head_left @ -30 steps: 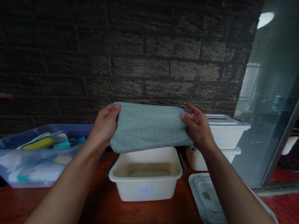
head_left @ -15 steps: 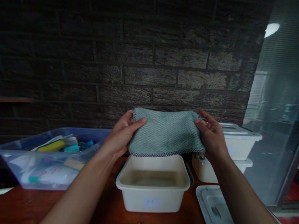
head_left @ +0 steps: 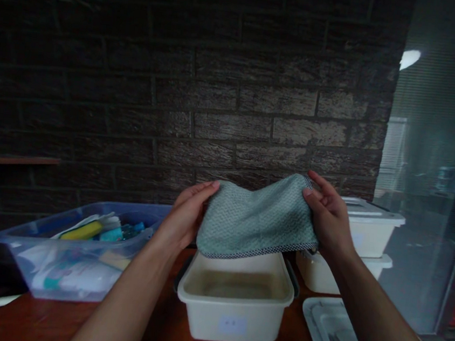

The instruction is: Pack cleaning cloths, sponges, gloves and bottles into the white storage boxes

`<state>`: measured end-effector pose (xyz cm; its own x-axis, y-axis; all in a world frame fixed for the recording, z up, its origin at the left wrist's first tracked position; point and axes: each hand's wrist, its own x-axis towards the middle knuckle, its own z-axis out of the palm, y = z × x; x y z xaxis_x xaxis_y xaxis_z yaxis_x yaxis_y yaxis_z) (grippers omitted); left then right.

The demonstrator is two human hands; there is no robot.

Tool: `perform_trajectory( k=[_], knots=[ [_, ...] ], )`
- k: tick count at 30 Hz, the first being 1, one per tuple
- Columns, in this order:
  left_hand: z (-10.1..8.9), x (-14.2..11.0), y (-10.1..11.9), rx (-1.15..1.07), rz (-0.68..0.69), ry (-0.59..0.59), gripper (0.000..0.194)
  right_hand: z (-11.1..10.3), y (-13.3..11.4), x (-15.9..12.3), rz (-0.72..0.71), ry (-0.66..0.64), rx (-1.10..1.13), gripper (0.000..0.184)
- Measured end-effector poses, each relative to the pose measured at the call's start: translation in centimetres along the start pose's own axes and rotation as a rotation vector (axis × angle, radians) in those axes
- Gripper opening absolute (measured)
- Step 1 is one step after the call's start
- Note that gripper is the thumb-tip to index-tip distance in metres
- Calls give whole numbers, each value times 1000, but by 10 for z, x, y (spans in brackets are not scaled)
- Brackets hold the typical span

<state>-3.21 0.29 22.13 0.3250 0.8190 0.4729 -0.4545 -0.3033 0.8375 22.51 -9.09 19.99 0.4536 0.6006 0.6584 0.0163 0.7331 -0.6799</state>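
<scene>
Both hands (head_left: 186,209) (head_left: 331,219) in pinch grips

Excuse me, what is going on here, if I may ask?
A person's left hand and right hand hold a check-edged green cloth, sagging between them, above an open cream bin. A grey lid lies on the wooden table to the right. A translucent bluish tub of assorted items stands to the left.

Head camera: is looking forward and a bit down from the person's head.
Brick wall (head_left: 235,95): is facing the camera, filling the top.
White tub (head_left: 253,314): camera is peeking in from nearby.
</scene>
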Motion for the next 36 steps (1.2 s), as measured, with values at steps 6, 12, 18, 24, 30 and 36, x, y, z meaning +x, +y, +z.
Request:
perform_trajectory(
  k=[6, 12, 18, 24, 30, 36],
  knots=[
    [-1, -1, 2, -160, -68, -44, 10, 1, -9, -5, -37, -111, 43, 46],
    [3, -17, 17, -399, 5, -170, 12, 16, 10, -13, 303, -234, 108, 52],
    [6, -22, 21, -365, 107, -160, 5, 35, 21, -31, 608, -439, 188, 61],
    [-11, -5, 16, -262, 247, 105, 4, 16, 24, -12, 174, -107, 137, 46],
    [-25, 15, 4, -262, 274, 140, 8, 1, 15, -1, -107, -65, -106, 41],
    [-18, 17, -11, -70, 22, 31, 30, 1, 26, 2, -121, -44, -55, 32]
  ],
)
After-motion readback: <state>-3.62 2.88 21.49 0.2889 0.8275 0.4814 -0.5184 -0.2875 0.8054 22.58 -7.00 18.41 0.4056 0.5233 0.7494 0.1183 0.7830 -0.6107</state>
